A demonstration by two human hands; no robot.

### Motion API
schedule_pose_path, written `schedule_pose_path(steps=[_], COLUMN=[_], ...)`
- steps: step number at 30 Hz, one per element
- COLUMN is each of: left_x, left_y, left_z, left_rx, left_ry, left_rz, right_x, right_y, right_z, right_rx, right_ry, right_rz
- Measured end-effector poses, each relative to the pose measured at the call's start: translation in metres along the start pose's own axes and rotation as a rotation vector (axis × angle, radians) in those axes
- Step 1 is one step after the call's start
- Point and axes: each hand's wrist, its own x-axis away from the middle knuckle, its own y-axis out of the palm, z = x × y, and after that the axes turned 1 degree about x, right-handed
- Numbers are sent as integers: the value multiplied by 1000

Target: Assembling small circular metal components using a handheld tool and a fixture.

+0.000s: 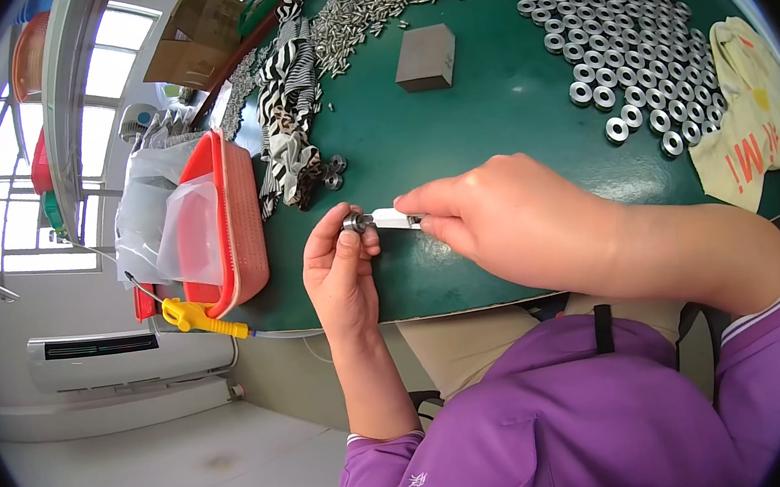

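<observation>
My left hand (342,276) pinches a small metal ring (353,222) between thumb and fingers, above the near edge of the green table. My right hand (510,218) comes in from the right and grips a white-handled tool (395,219). Its metal tip meets the ring or lies right at it; how far it reaches inside cannot be made out. Just beyond my left hand, a few loose metal rings (334,174) lie beside a zebra-striped cloth (289,122).
Many metal rings (634,51) cover the table's far right beside a yellow cloth (752,105). Small metal pins (376,5) are heaped at the back, near a grey block (426,58). At left stand a red basket (242,220) with plastic bags and a yellow air gun (195,316).
</observation>
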Motion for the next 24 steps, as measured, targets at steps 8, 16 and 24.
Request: schedule_pose_path(steps=[8, 16, 24], left_x=[-1, 0, 2], left_y=[1, 1, 2], left_z=[1, 0, 0], left_rx=[27, 7, -37], left_ry=[-7, -3, 11], left_rz=[9, 23, 24], right_x=[5, 9, 4], right_y=[6, 3, -2], right_z=[6, 0, -3], right_rx=[496, 572, 222], right_ry=[-354, -350, -95], right_rz=[249, 203, -37])
